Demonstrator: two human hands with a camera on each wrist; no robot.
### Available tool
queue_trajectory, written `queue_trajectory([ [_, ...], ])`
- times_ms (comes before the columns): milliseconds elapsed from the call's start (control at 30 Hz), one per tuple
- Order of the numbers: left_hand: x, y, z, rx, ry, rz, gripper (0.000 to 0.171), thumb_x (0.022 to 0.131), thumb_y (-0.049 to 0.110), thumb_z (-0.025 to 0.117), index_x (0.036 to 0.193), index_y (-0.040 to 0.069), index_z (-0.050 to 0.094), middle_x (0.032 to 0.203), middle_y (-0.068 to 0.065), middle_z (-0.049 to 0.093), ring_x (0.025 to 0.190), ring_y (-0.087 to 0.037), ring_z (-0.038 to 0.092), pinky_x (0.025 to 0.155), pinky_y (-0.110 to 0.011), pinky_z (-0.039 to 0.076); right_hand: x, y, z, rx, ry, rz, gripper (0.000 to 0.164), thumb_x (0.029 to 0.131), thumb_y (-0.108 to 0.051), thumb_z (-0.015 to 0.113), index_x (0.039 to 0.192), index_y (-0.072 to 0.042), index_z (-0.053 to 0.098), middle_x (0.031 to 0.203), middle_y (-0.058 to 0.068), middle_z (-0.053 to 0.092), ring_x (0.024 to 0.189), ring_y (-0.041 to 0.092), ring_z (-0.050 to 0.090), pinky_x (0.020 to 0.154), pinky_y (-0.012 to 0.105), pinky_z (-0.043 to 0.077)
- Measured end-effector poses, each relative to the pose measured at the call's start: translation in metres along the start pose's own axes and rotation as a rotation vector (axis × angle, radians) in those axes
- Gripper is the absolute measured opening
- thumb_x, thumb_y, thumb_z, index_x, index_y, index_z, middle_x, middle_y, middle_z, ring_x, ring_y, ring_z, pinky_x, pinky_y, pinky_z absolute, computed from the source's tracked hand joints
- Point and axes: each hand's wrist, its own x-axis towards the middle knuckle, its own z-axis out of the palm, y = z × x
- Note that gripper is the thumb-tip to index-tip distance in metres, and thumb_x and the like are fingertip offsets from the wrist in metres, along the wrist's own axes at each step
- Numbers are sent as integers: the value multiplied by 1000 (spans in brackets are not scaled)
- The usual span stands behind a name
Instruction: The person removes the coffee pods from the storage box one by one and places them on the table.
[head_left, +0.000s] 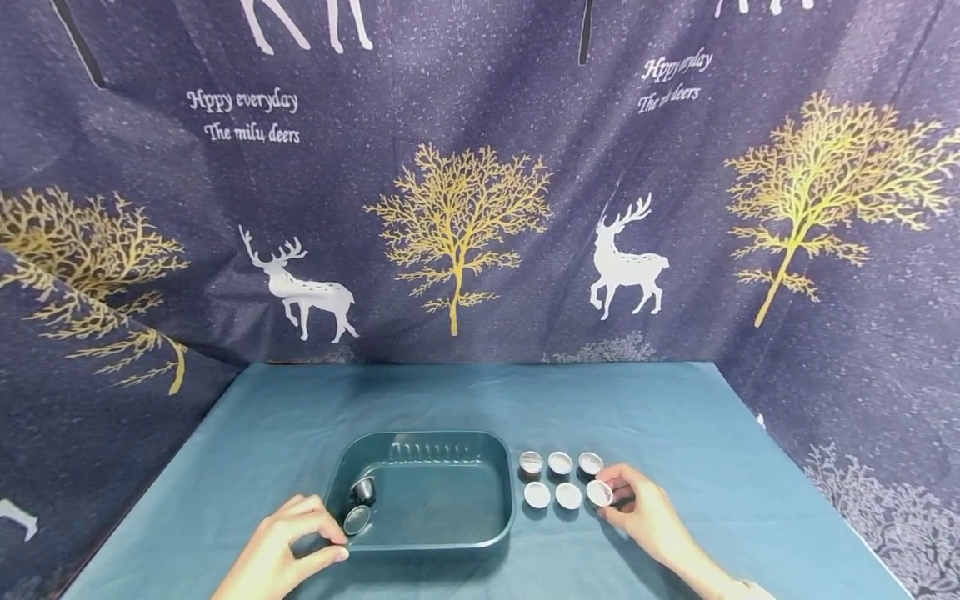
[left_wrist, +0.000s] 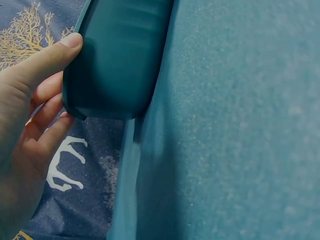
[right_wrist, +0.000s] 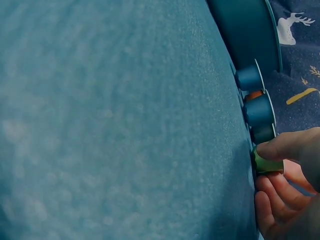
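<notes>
A blue table (head_left: pixel 450 400) is in front of you. On it sits a dark green tray (head_left: pixel 420 547), its long side running left to right. Your left hand (head_left: pixel 281 542) pinches the rim at the tray's near left corner. Your right hand (head_left: pixel 647 510) has thumb and fingers around a little green cup (right_wrist: pixel 266 164). That cup is at the right end of the near row, so the tray is to its left, past two of the five other cups (head_left: pixel 560 463). Two tipped cups (head_left: pixel 364 490) lie inside, at the tray's left end.
</notes>
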Motion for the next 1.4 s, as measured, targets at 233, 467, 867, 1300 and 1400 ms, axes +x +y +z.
queue_trajectory([
  [233, -1, 0, 0, 0, -4, -13, 34, 70, 13, 87, 84, 36, 67, 80, 22, 56, 77, 0, 48, 66, -19, 37, 0, -2, -2, -3, -14, -1, 43, 70, 4, 82, 107, -11, 65, 95, 4, 69, 79, 0, 63, 67, 21, 53],
  [467, 0, 1, 0, -13, -3, -20, 32, 70, 12, 87, 84, 34, 68, 80, 21, 57, 77, 0, 49, 66, -20, 38, -2, -1, -3, -6, -10, 19, 49, 67, -5, 87, 110, -12, 63, 100, 5, 68, 79, 1, 62, 67, 22, 52],
  [867, 1, 2, 0, -14, 4, -21, 33, 69, 11, 87, 84, 33, 68, 81, 21, 57, 79, 2, 48, 66, -19, 39, -5, -5, -3, -9, 8, 57, 62, 63, -21, 94, 113, -13, 58, 106, 8, 65, 77, 7, 63, 68, 21, 54],
  [1300, -1, 2, 0, -11, 22, -7, 36, 67, 9, 88, 84, 34, 68, 80, 20, 56, 78, 0, 48, 67, -18, 37, -8, -6, -11, -26, -38, 46, 87, 67, -27, 92, 140, -14, 47, 126, 15, 62, 98, 20, 66, 71, 24, 53],
  [1400, -1, 1, 1, -10, 20, -10, 36, 67, 10, 88, 84, 34, 68, 80, 21, 56, 78, 1, 48, 67, -18, 37, -7, -8, -16, -47, -45, 42, 89, 68, -31, 91, 142, -14, 44, 129, 17, 61, 102, 24, 66, 73, 26, 54],
])
